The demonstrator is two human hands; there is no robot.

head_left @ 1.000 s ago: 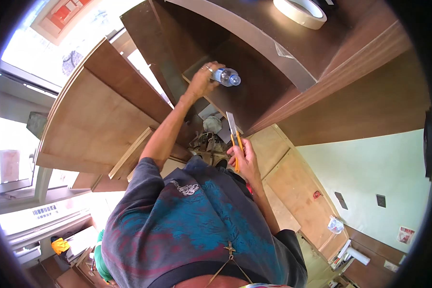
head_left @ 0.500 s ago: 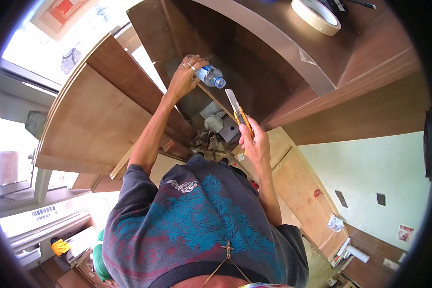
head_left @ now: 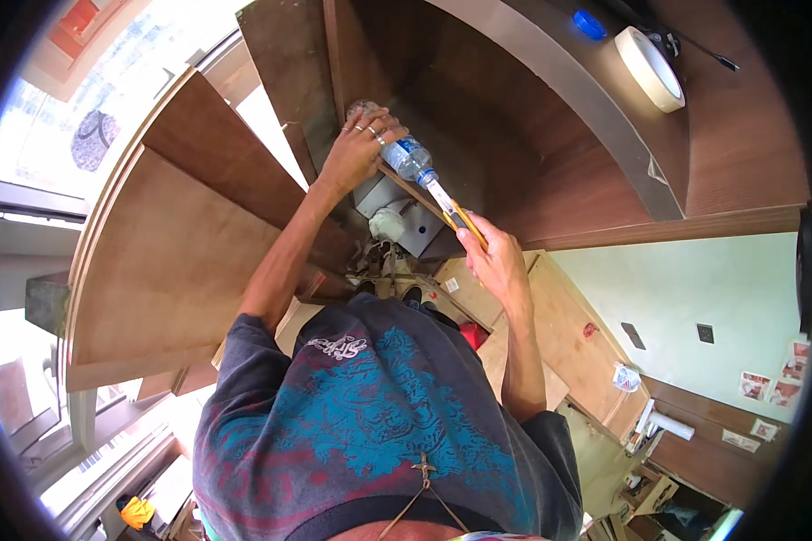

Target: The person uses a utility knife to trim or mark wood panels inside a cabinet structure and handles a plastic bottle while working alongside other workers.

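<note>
My left hand (head_left: 359, 151) is wrapped round a clear plastic bottle (head_left: 410, 160) with a blue label, tilted so its neck points down and right. In my right hand (head_left: 500, 265) is a yellow-and-black utility knife (head_left: 463, 222), its long blade extended. The blade meets the bottle's mouth; whether its tip is inside or only against the rim, I cannot tell. The bottle looks uncapped, and a blue bottle cap (head_left: 590, 24) lies on the brown surface at the upper right.
Near the cap lie a roll of cream tape (head_left: 639, 72) and a black cable (head_left: 699, 52). A curved brown cabinet (head_left: 532, 135) surrounds the hands. Wooden panels (head_left: 171, 243) stand at left. Below are a white cloth-like bundle (head_left: 387, 224) and clutter; a pale green wall (head_left: 677, 288) is at right.
The knife blade has come up to the bottle's mouth; before, a gap lay between them. The bottle has moved slightly right and down. The view has shifted, bringing the blue cap into sight.
</note>
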